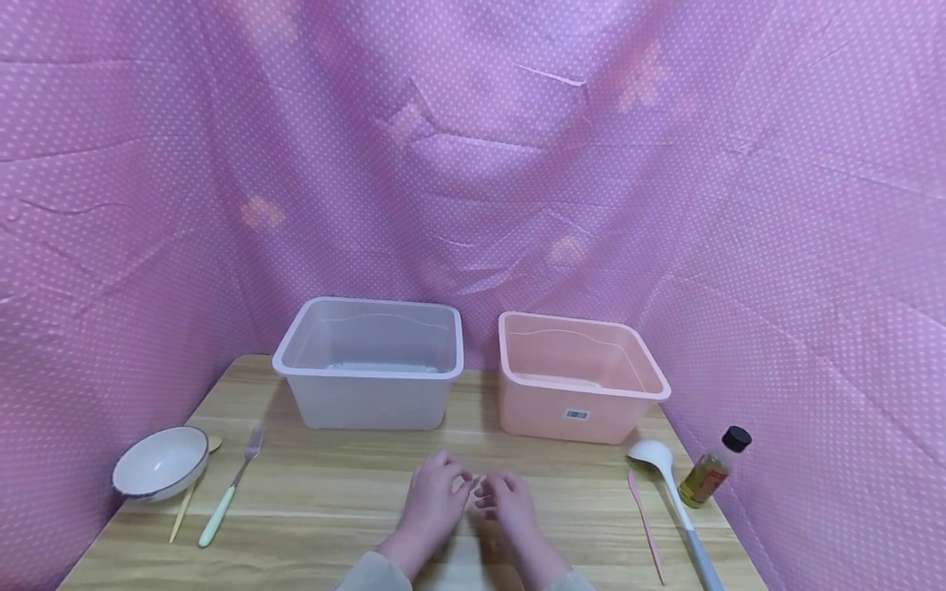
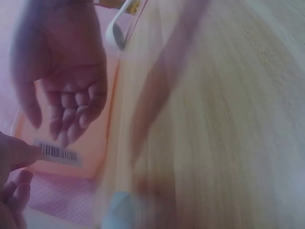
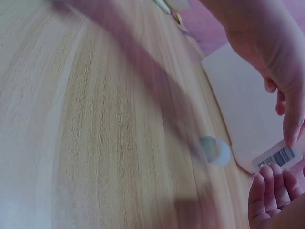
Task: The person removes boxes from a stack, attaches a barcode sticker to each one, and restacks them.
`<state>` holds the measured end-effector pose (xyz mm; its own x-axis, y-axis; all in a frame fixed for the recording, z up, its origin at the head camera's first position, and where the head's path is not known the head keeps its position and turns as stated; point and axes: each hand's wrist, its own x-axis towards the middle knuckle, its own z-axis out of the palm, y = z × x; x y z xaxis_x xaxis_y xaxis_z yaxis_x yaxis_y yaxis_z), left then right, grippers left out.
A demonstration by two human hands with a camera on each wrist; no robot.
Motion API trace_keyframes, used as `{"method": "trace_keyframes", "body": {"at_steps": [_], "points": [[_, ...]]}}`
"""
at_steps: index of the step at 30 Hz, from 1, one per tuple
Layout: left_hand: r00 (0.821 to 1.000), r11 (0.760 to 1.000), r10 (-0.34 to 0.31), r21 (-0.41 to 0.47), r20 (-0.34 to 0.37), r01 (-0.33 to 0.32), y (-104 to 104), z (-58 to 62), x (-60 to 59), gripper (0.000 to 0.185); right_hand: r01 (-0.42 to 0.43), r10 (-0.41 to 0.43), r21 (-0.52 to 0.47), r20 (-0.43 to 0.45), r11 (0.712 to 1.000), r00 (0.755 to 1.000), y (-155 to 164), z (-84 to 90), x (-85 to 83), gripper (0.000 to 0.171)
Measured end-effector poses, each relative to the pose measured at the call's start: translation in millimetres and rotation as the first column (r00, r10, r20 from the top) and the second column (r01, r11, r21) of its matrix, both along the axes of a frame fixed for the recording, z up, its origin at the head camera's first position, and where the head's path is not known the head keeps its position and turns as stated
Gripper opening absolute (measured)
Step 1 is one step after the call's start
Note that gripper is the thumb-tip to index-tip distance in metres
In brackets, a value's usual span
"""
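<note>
Both hands are side by side over the middle of the table, fingertips close together. The left hand (image 1: 438, 495) has bent, loose fingers and shows nothing in its grasp. Palm side visible in the left wrist view, the right hand (image 2: 66, 71) has relaxed, half-curled fingers holding nothing. A small pale blue-green piece (image 3: 217, 150) lies on the wood near the hands, apart from the fingers in the right wrist view; its kind is unclear. Beyond the hands stand a whitish bin (image 1: 369, 402) on the left and a pink bin (image 1: 569, 414) on the right.
On the left of the wooden table (image 1: 347, 492) are a white bowl (image 1: 163, 461), a gold-coloured spoon (image 1: 185, 505) and a green-handled fork (image 1: 220, 513). To the right lie a pink knife (image 1: 646, 525) and a ladle (image 1: 676, 492), beside a black-capped bottle (image 1: 705, 478). Pink dotted cloth (image 1: 473, 164) surrounds the table.
</note>
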<state>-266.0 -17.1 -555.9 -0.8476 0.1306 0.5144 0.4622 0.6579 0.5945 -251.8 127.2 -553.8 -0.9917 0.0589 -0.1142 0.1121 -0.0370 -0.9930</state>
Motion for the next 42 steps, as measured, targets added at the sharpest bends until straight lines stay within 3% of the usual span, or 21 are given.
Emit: {"method": "trace_keyframes", "body": {"at_steps": [4,7,9,14,16,18,21,24,27,32,37,40,42], "points": [[0.991,0.99,-0.003,0.137,0.135,-0.016,-10.4,4.0,-1.0,0.011,0.018,-0.018,0.004,0.011,1.0,1.0,-4.4,-5.5,-4.3,0.03],[0.963,0.96,-0.032,0.277,0.267,-0.045,-19.3,6.1,-3.7,0.008,0.01,-0.01,-0.019,0.033,1.0,0.999,-8.7,-8.6,-7.7,0.036],[0.942,0.92,-0.067,0.385,0.33,-0.07,-26.0,7.3,-6.0,0.008,-0.008,0.01,-0.026,0.045,1.0,0.999,-12.0,-9.2,-9.4,0.037],[0.891,0.793,-0.163,0.593,0.423,-0.137,-43.1,5.4,-9.3,0.021,-0.072,0.072,-0.016,0.023,0.997,0.997,-20.4,-7.2,-11.6,0.03],[0.872,0.76,-0.192,0.631,0.451,-0.159,-49.3,3.3,-8.5,0.024,-0.081,0.081,-0.013,0.01,0.997,0.997,-23.6,-6.0,-12.1,0.025],[0.856,0.742,-0.212,0.648,0.472,-0.174,-55.1,0.8,-7.0,0.024,-0.086,0.086,-0.007,0.003,0.996,0.996,-27.0,-5.3,-12.9,0.021],[0.851,0.756,-0.194,0.627,0.489,-0.188,-62.8,-2.5,-5.2,0.026,-0.098,0.099,0.04,-0.024,0.994,0.995,-32.8,-3.5,-14.9,0.015],[0.861,0.791,-0.138,0.577,0.49,-0.202,-70.3,-4.8,-4.2,0.038,-0.123,0.13,0.105,-0.063,0.987,0.989,-40.6,-0.5,-17.1,0.014],[0.875,0.806,-0.131,0.564,0.466,-0.18,-79.1,-4.8,-3.6,0.046,-0.154,0.169,0.154,-0.089,0.976,0.982,-49.6,3.3,-19.4,0.012],[0.888,0.815,-0.136,0.559,0.438,-0.151,-96.4,-3.7,-4.6,0.024,-0.188,0.21,0.181,-0.106,0.965,0.972,-67.6,11.2,-22.0,0.014],[0.898,0.812,-0.035,0.536,0.438,-0.229,-108.4,-1.6,-5.5,0.016,-0.147,0.199,0.23,-0.223,0.962,0.954,-86.9,10.1,-29.9,0.029],[0.906,0.805,0.025,0.529,0.422,-0.268,-114.9,1.4,-8.0,0.023,-0.109,0.209,0.309,-0.313,0.945,0.926,-98.7,14.2,-33.8,0.023],[0.924,0.804,0.057,0.532,0.379,-0.267,-119.7,3.7,-11.3,0.025,-0.097,0.232,0.365,-0.346,0.926,0.909,-106.3,16.9,-36.3,0.017]]}}
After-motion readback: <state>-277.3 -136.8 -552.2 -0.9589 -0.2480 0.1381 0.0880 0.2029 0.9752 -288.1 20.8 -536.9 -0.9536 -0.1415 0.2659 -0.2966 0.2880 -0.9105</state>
